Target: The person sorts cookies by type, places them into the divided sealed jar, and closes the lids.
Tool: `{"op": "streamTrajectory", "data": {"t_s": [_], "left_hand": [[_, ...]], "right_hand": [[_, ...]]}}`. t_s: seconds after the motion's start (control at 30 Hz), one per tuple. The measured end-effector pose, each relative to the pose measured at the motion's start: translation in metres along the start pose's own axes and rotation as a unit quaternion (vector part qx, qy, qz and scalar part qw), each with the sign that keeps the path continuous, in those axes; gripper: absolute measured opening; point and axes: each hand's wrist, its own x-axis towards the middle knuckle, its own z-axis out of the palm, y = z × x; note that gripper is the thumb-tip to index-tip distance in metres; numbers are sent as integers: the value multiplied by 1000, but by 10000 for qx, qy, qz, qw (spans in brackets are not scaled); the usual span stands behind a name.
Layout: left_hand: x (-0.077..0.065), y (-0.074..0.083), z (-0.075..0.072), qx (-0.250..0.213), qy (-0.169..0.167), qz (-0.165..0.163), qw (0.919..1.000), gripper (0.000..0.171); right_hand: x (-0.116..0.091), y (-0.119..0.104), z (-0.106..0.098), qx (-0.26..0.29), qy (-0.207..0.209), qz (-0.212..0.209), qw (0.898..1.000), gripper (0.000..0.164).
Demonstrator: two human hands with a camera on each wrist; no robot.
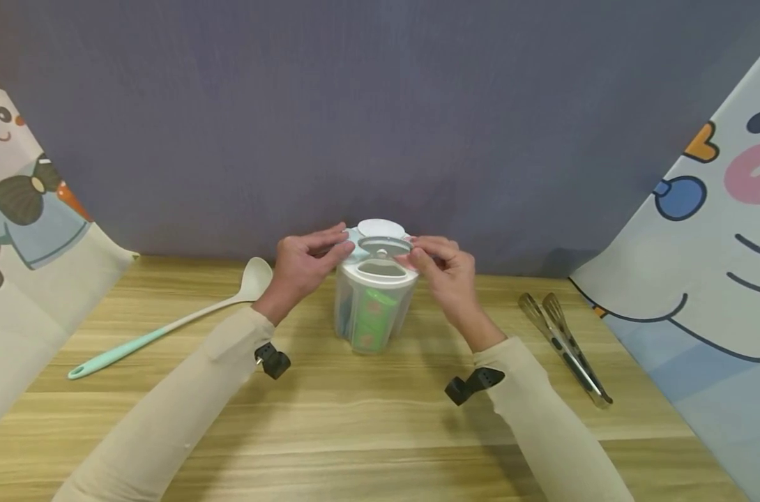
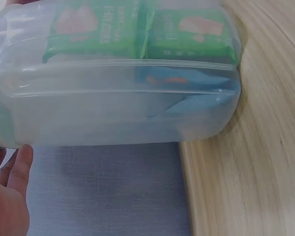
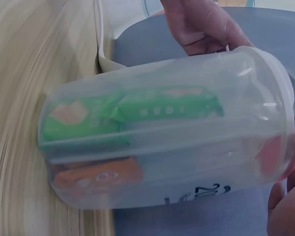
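Observation:
A clear, upright storage container (image 1: 374, 321) holds wrapped packets in several compartments. Its round white lid (image 1: 383, 279) carries grey, white, light blue and pink flaps. At the lid's left side, my left hand (image 1: 301, 261) touches the light blue flap (image 1: 358, 249) with nearly straight fingers and thumb. Opposite it, my right hand (image 1: 445, 272) has bent fingers and pinches the pink flap at the lid's edge. A green packet (image 2: 96, 29) and a blue packet (image 2: 201, 93) show through the wall in the left wrist view. An orange packet (image 3: 101, 177) lies low inside in the right wrist view.
A white ladle with a mint handle (image 1: 116, 355) lies on the wooden table (image 1: 355, 439) to the left. Metal tongs (image 1: 568, 345) lie to the right. Behind the container rises a grey backdrop (image 1: 380, 125), with cartoon-printed panels on both sides.

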Motion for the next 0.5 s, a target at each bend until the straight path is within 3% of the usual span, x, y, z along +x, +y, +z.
{"op": "streamTrajectory", "data": {"t_s": [0.23, 0.5], "left_hand": [[-2, 1, 0, 3, -26, -31, 10000, 25], [-1, -2, -3, -386, -216, -182, 9989, 31]], "right_hand": [[-3, 0, -6, -145, -386, -63, 9991, 11], [-8, -23, -4, -428, -683, -476, 9956, 8]]}}
